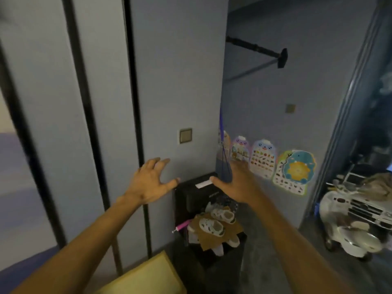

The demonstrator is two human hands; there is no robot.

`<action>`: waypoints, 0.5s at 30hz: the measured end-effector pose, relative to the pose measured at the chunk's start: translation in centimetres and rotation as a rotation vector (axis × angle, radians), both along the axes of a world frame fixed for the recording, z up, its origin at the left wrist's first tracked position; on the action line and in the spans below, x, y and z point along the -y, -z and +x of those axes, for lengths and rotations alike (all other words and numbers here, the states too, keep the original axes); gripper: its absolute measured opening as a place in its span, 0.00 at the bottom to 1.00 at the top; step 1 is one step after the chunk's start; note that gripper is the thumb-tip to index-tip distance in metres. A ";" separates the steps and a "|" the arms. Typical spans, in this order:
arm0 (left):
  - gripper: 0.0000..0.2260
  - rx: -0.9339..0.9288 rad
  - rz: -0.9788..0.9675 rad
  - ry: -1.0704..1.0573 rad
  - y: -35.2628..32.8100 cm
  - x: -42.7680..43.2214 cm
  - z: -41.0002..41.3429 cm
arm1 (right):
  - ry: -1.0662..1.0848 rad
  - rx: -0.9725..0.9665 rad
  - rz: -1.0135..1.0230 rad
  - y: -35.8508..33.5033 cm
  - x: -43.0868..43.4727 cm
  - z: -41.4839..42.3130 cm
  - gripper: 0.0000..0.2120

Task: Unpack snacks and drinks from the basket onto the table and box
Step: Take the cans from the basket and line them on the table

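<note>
Both my arms reach forward toward a wall corner. My left hand (151, 181) is empty, its fingers spread wide in front of the grey wall panel. My right hand (235, 183) is also empty and spread, held over a black appliance (197, 196) in the corner. No basket, snack or drink is in view. A yellow box corner (148, 276) shows at the bottom, below my left arm.
Small white shoes (214, 227) lie on cardboard on a black stand (222, 262) below the appliance. Colourful sticker charts (292, 170) hang on the right wall. A white toy ride-on car (356, 217) stands at the right. A wall switch (186, 135) sits above my left hand.
</note>
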State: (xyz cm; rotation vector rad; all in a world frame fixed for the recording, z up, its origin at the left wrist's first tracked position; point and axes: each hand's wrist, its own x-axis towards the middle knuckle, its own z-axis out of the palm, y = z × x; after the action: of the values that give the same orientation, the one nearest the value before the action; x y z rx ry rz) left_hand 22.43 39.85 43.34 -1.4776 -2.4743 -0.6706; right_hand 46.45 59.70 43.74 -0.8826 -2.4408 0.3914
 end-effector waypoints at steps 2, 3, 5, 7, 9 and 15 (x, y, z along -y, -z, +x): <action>0.44 -0.007 0.008 -0.095 -0.2 3.4 0.0 | -0.091 0.036 0.012 -0.4 1.8 -1.9 0.49; 0.44 0.003 0.010 -0.140 -0.3 5.3 0.3 | -0.119 0.073 0.006 -0.6 2.6 -2.7 0.51; 0.43 0.040 0.011 -0.239 0.0 9.2 0.9 | -0.194 0.123 0.020 -0.8 4.7 -4.2 0.55; 0.43 0.047 0.019 -0.341 0.3 13.3 1.5 | -0.272 0.150 0.040 -0.7 6.9 -6.0 0.56; 0.44 0.022 0.022 -0.457 0.7 17.8 2.2 | -0.351 0.171 0.057 -0.8 9.6 -7.8 0.54; 0.45 -0.012 0.033 -0.804 1.1 33.7 5.1 | -0.606 0.189 0.090 -1.0 21.2 -13.3 0.53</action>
State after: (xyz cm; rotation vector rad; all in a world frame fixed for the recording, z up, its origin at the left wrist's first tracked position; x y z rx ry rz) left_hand 27.52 6.17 42.25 -0.3704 -2.6960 -0.5141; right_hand 33.16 38.46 44.73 -0.1245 -2.8469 0.4148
